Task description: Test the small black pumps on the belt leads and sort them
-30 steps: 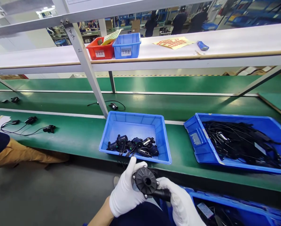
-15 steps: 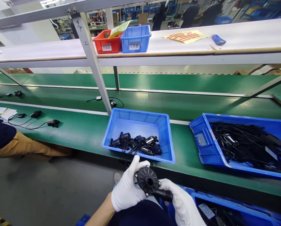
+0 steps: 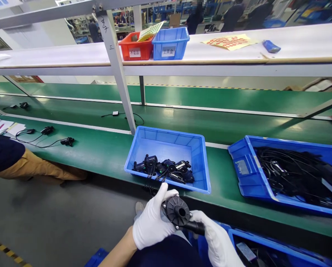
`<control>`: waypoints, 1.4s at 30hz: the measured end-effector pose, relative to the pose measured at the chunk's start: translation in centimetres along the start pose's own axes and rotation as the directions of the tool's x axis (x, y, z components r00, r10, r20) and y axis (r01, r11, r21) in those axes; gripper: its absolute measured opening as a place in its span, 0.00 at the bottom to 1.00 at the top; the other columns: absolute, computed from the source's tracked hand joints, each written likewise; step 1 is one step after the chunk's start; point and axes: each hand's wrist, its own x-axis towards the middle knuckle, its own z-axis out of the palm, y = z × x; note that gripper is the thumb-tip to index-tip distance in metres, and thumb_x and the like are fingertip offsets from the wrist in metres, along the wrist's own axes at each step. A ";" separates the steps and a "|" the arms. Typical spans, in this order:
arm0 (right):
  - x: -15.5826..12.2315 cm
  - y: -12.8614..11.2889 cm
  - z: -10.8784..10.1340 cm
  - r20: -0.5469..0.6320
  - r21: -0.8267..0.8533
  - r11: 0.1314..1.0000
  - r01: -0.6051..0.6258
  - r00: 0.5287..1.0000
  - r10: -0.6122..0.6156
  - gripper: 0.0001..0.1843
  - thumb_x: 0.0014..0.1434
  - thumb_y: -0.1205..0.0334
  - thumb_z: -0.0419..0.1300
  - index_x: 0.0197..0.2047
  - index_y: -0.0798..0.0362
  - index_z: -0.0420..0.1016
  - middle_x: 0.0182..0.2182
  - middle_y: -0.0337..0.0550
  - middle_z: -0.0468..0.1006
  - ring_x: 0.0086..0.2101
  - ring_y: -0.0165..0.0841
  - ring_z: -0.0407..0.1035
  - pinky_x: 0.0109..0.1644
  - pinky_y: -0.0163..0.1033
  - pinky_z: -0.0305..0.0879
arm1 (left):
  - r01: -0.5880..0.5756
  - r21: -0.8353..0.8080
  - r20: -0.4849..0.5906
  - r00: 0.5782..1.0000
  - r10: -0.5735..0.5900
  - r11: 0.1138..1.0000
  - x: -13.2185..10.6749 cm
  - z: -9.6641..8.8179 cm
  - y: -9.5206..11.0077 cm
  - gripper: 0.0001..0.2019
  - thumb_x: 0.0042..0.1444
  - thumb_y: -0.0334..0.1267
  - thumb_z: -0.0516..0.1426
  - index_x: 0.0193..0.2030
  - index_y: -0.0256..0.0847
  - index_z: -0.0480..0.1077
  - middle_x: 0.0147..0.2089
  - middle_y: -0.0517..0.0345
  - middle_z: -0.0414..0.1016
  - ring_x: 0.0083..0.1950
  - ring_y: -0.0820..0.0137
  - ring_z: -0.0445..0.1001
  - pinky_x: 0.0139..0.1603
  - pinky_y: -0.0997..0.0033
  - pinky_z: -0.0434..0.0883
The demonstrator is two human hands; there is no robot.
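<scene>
Both my hands wear white gloves. A small black water pump (image 3: 177,210) is held between them, close to my body and just in front of the near blue bin (image 3: 206,163). Its round ribbed cover, with screws at the rim and a hole in the middle, faces up towards me. My left hand (image 3: 154,222) grips the pump's round body from the left, thumb up along its side. Around the short side pipe (image 3: 195,227) on the right, my right hand (image 3: 217,237) has its fingers closed. Several similar black pumps (image 3: 168,170) with cables lie in the near bin.
Right of it stands a blue bin (image 3: 242,174) full of black cables; another bin (image 3: 266,237) sits below the bench. A metal post (image 3: 118,70) rises behind. On the shelf are red (image 3: 136,46) and blue (image 3: 170,44) boxes. A person's leg (image 3: 46,167) is at left.
My view has shifted slightly, so the bench and bins appear a little further right. The cabled part on the belt has slid left behind the post. Both hands keep hold of the water pump, slightly tilted.
</scene>
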 end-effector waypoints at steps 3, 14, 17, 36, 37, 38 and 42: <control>-0.2 0.3 -0.1 0.003 -0.015 0.999 0.044 0.999 -0.044 0.29 0.77 0.43 0.38 0.46 0.47 0.78 0.37 0.44 0.83 0.35 0.37 0.81 0.39 0.33 0.79 | -0.009 -0.019 0.017 1.000 0.010 1.000 -0.1 -0.2 0.2 0.56 0.58 0.39 0.68 0.81 0.50 0.34 0.71 0.38 0.67 0.64 0.55 0.76 0.69 0.54 0.69; 0.3 -0.9 0.8 0.026 -0.079 0.997 -0.005 1.000 0.008 0.33 0.75 0.38 0.38 0.47 0.47 0.79 0.32 0.43 0.80 0.27 0.35 0.75 0.38 0.38 0.78 | 0.099 -0.165 0.026 0.995 -0.096 0.981 -0.2 -1.1 -0.1 0.60 0.53 0.37 0.70 0.81 0.47 0.33 0.72 0.36 0.65 0.67 0.51 0.73 0.71 0.49 0.66; 0.5 -0.8 0.9 0.052 -0.072 0.997 -0.012 0.999 0.016 0.32 0.76 0.39 0.38 0.49 0.48 0.78 0.33 0.45 0.80 0.32 0.37 0.78 0.40 0.37 0.78 | 0.096 -0.159 0.018 0.995 -0.095 0.983 -0.2 -1.1 -0.4 0.60 0.53 0.37 0.70 0.81 0.47 0.34 0.72 0.36 0.65 0.67 0.51 0.73 0.71 0.49 0.66; 0.3 0.4 0.9 0.026 -0.063 0.997 -0.054 0.998 0.055 0.31 0.75 0.39 0.40 0.48 0.47 0.79 0.28 0.42 0.78 0.26 0.35 0.74 0.37 0.36 0.76 | 0.116 -0.130 0.004 0.993 -0.117 0.985 -0.1 -1.4 0.2 0.59 0.51 0.36 0.71 0.80 0.43 0.37 0.71 0.34 0.66 0.68 0.51 0.72 0.71 0.51 0.67; 0.3 0.3 0.9 0.028 -0.060 0.996 -0.064 0.997 0.065 0.31 0.75 0.39 0.40 0.48 0.48 0.80 0.29 0.42 0.79 0.27 0.36 0.74 0.38 0.37 0.77 | 0.108 -0.127 -0.003 0.994 -0.110 0.986 -0.1 -1.3 0.2 0.59 0.51 0.37 0.70 0.80 0.42 0.37 0.71 0.34 0.66 0.68 0.52 0.73 0.71 0.51 0.67; 0.3 0.3 0.8 0.037 -0.051 0.996 -0.069 0.997 0.071 0.32 0.75 0.39 0.40 0.48 0.48 0.80 0.30 0.43 0.80 0.28 0.36 0.76 0.39 0.37 0.77 | 0.098 -0.125 -0.009 0.995 -0.100 0.987 -0.1 -1.2 0.1 0.58 0.51 0.37 0.70 0.80 0.42 0.37 0.70 0.34 0.67 0.67 0.52 0.74 0.70 0.51 0.68; 0.2 0.4 0.7 0.043 -0.018 0.994 -0.111 0.993 0.112 0.33 0.74 0.37 0.42 0.47 0.49 0.82 0.33 0.46 0.83 0.31 0.38 0.78 0.39 0.37 0.78 | 0.071 -0.129 -0.025 0.997 -0.075 0.989 -0.2 -1.0 -0.1 0.58 0.52 0.38 0.70 0.81 0.41 0.38 0.70 0.34 0.68 0.66 0.50 0.74 0.70 0.50 0.68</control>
